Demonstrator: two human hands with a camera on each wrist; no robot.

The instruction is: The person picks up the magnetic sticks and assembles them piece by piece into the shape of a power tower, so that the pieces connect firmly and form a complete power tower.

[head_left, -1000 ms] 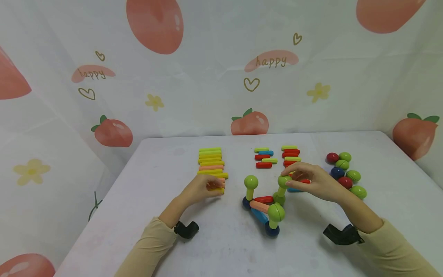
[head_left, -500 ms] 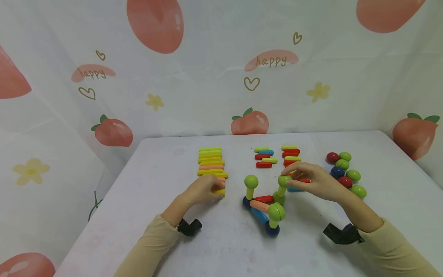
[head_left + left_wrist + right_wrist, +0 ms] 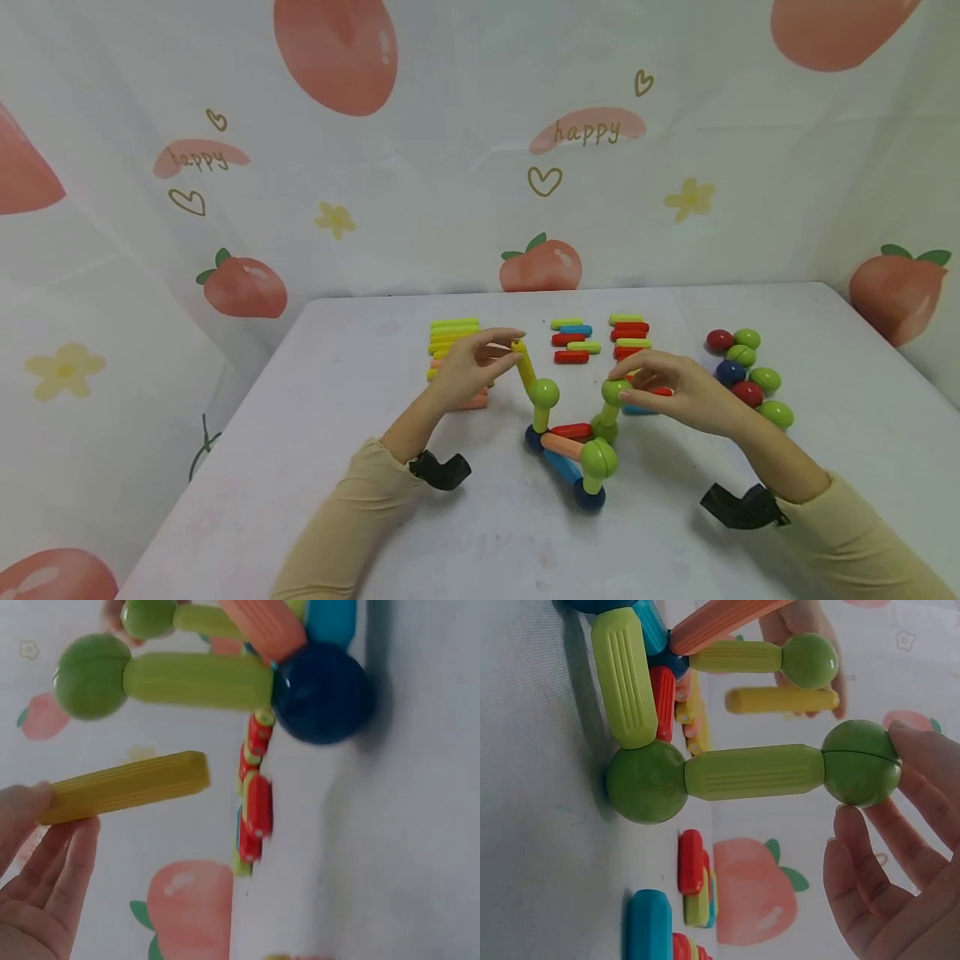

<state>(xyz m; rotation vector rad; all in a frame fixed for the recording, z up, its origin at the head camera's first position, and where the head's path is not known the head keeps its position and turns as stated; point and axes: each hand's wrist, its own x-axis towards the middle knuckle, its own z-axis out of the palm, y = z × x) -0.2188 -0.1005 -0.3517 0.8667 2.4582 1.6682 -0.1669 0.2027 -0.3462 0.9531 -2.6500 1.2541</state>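
My left hand (image 3: 480,367) pinches one end of a yellow rod (image 3: 127,787). In the left wrist view the rod's free end stands apart from the green-topped post beside it. Thumb and fingers of my right hand (image 3: 678,392) hold the green ball (image 3: 862,763) on top of a lime rod (image 3: 754,771). That post belongs to a ball-and-rod frame on the table, with blue balls (image 3: 324,691), a red rod (image 3: 572,432), a blue rod (image 3: 562,468) and an orange rod (image 3: 562,447). Two more green balls (image 3: 599,459) top its other uprights.
Behind my left hand lies a column of yellow, lime and orange rods (image 3: 454,325). Two groups of short rods (image 3: 572,357) are farther back. Loose red, green and blue balls (image 3: 747,394) sit at the right, near my right forearm. A patterned cloth (image 3: 420,167) hangs behind the table.
My left hand has picked the yellow rod up from the near end of the column and carried it right, up beside the frame. My right hand stays on the green ball.
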